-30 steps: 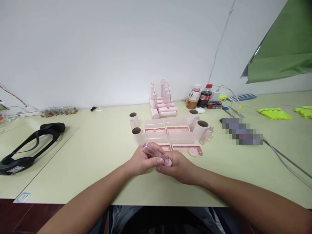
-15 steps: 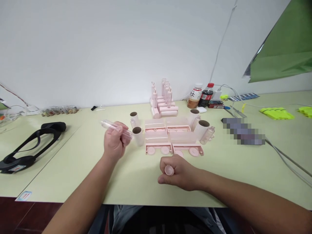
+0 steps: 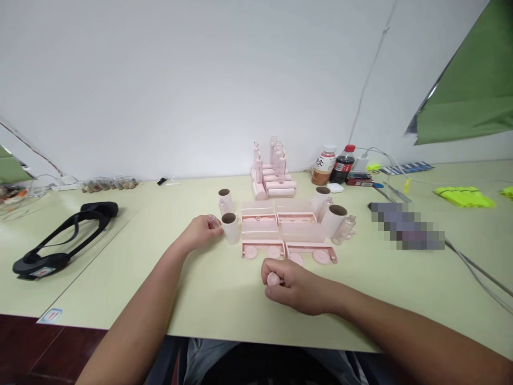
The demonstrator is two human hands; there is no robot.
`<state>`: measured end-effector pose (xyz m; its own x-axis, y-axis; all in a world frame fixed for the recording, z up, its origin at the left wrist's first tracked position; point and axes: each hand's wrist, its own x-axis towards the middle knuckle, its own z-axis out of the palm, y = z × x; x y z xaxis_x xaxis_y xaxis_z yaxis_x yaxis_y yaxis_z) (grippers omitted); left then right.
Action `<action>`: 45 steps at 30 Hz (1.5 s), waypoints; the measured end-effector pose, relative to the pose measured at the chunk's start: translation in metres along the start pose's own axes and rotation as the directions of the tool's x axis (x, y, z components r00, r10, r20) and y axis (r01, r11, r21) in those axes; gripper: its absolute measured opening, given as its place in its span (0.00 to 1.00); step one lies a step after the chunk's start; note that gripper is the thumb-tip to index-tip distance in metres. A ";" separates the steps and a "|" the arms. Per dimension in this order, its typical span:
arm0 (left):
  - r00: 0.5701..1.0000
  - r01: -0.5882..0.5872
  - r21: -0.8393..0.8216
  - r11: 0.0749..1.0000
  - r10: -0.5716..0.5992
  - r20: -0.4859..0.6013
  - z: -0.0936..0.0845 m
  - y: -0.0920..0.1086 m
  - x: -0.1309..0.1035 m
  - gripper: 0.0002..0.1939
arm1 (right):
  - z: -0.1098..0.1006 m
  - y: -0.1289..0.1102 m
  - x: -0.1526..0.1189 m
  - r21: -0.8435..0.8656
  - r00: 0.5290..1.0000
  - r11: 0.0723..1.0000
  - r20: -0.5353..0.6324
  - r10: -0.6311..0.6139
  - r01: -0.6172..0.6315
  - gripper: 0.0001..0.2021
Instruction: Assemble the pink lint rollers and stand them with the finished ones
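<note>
My left hand is closed around a clear plastic tube, mostly hidden by the fingers, beside a white cardboard roll. Only the tube's top shows. My right hand makes a fist around a pale pink piece whose round, cup-like end faces me; the rest is hidden. Between the hands, pink trays lie in two rows with translucent pink sleeves behind them and flat pink discs inside. A small clear bottle leans by the right white roll.
Pink cylinders lie at the back, with clear pink tubes upright among them. A tea bottle and a cola bottle stand to their right. A black strapped frame lies left; a blurred-out object lies right.
My left hand has moved forward and right, bringing the clear tube from a slanted hold in the air down beside the front left roll. My right hand keeps the pink piece nearly in place.
</note>
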<state>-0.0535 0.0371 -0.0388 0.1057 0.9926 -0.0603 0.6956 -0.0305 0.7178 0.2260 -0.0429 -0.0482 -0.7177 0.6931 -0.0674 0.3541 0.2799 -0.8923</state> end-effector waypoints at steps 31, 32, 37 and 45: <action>0.723 -0.618 0.065 0.783 0.535 0.438 0.045 0.077 -0.102 0.05 | 0.001 -0.003 -0.002 0.566 0.901 0.747 0.422 0.102 -0.350 0.43; 0.754 -0.593 0.114 0.797 0.501 0.426 0.046 0.074 -0.103 0.05 | 0.002 -0.002 -0.002 0.587 0.897 0.728 0.433 0.087 -0.354 0.46; 0.841 -0.491 0.262 0.831 0.374 0.390 0.045 0.056 -0.103 0.02 | 0.003 -0.002 -0.002 0.617 0.910 0.721 0.413 0.046 -0.316 0.51; 0.991 -0.072 0.193 0.979 0.048 0.123 0.002 -0.003 -0.070 0.13 | -0.002 -0.006 -0.003 0.463 0.946 0.842 0.284 0.157 -0.278 0.41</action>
<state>-0.0621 -0.0326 -0.0382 0.2255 0.9680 -0.1103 0.8103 -0.1236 0.5728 0.2266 -0.0455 -0.0416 -0.7937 0.5108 -0.3302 0.2204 -0.2644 -0.9389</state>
